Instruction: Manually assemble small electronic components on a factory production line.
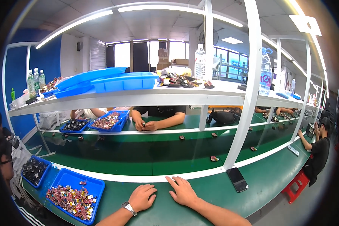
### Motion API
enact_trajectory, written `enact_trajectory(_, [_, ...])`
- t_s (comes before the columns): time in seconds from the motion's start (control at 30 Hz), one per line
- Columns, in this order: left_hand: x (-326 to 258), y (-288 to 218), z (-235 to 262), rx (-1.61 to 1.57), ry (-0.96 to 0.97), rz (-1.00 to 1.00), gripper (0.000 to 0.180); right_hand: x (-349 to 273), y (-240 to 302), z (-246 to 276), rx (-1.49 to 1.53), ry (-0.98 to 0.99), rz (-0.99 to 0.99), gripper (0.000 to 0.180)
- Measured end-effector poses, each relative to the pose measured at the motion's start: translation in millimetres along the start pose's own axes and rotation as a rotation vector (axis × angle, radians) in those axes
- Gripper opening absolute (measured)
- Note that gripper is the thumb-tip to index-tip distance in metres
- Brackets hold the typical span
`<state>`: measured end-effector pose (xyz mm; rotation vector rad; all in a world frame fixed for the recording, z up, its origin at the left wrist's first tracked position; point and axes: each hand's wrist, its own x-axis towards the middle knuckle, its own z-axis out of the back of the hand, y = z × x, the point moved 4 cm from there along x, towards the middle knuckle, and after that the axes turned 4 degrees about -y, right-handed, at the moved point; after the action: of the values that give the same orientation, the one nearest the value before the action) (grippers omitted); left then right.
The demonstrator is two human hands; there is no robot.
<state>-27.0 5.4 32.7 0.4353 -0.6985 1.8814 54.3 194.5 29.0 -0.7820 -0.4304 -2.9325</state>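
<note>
My left hand, with a metal-banded watch at the wrist, lies on the green bench top. Its fingers are loosely spread and hold nothing. Beside it, my right hand rests with fingers apart, the fingertips by the white rail along the bench's far edge. It too is bare. Left of my left hand sits a blue bin heaped with small reddish parts bearing yellow and white bits. A black smartphone lies to the right of my right hand.
Another blue bin with black parts stands at the far left. Beyond the rail, small parts sit on a green belt. A white post and shelf rise ahead. Co-workers sit opposite and at right.
</note>
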Motion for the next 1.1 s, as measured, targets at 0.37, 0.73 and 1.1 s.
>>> enact_trajectory(0.37, [-5, 6, 0, 0.006, -0.047, 0.023, 0.026, 4, 6, 6, 0.051, -0.016, 0.012, 0.074])
enact_trajectory(0.73, [0, 3, 6, -0.145, -0.135, 0.160, 0.034, 8, 17, 18, 0.102, -0.061, 0.048, 0.075])
enact_trajectory(1.1, [-1, 3, 1, -0.695, 0.000, 0.200, 0.046, 1, 42, 17, 0.111, -0.107, 0.320, 0.073])
